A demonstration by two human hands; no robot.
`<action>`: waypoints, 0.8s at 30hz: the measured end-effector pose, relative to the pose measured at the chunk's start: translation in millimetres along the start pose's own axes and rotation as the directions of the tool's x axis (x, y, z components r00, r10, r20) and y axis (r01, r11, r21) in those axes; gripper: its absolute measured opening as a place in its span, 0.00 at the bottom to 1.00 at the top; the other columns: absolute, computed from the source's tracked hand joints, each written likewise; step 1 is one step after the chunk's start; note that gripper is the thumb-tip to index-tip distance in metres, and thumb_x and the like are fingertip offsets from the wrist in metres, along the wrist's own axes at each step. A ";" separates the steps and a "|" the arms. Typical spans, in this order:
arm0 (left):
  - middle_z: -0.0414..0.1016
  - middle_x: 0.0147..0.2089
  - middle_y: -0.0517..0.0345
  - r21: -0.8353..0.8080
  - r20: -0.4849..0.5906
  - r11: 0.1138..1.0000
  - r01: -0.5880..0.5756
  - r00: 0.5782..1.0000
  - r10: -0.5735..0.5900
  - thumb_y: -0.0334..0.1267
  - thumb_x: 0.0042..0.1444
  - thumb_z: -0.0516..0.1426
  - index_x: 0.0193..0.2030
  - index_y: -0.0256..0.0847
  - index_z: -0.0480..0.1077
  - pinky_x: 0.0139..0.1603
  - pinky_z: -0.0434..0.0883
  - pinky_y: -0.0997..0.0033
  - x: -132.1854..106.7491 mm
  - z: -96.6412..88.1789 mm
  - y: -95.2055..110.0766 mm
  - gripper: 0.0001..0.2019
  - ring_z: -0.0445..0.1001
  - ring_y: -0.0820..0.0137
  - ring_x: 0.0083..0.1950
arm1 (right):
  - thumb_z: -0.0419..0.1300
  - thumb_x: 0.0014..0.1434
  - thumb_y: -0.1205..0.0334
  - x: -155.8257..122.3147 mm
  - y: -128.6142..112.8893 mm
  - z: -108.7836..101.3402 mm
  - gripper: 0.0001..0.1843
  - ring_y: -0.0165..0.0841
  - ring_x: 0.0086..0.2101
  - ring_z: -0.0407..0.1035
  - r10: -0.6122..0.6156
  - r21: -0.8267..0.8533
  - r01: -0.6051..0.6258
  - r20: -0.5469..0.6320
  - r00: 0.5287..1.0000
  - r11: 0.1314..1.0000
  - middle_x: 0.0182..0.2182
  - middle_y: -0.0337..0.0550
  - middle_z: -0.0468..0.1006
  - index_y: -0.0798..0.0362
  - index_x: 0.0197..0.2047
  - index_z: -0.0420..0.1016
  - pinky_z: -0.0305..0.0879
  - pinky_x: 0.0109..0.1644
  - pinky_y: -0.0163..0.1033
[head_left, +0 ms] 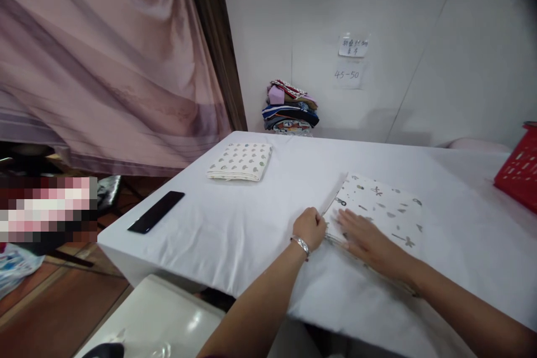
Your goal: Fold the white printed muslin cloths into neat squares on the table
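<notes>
A folded white cloth with a print of small leaves and sprigs [388, 207] lies on the white-covered table [235, 224], right of the middle. My left hand [309, 228], with a silver bracelet at the wrist, is closed at the cloth's near left corner and grips its edge. Flat on top of the cloth, near its front edge, rests my right hand [369, 240] with fingers stretched out. Part of the cloth's front edge is hidden under my right hand and forearm.
Another folded patterned cloth [241, 161] lies at the far left, with a black phone-like slab [156, 211] nearer. A red basket [520, 165] stands at the right edge. Stacked textiles [290, 109] rise behind the table. A pink curtain [104, 56] hangs left; a white stool-like surface [155, 319] is below.
</notes>
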State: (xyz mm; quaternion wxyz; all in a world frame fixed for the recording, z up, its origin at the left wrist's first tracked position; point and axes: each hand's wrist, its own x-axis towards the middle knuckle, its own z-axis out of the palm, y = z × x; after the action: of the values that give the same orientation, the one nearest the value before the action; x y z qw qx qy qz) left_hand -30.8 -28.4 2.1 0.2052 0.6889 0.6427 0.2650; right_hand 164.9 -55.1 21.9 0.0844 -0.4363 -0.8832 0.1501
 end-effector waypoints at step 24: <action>0.67 0.28 0.62 0.004 0.036 1.000 0.029 0.999 -0.029 0.32 0.51 0.51 0.27 0.41 0.63 0.29 0.57 0.75 3.9 -1.8 -1.4 0.03 0.64 0.74 0.29 | 0.37 0.60 0.39 73.3 46.8 0.3 0.38 0.38 0.63 0.37 0.069 -0.091 -0.070 -0.020 0.997 0.993 0.64 0.47 0.45 0.55 0.65 0.49 0.38 0.64 0.52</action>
State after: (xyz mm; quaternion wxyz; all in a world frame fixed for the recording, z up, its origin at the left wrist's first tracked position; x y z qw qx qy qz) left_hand -32.9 -24.6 3.0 0.2191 0.6845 0.6494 0.2484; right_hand 155.4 30.0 7.1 0.0663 -0.4715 -0.8727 0.1084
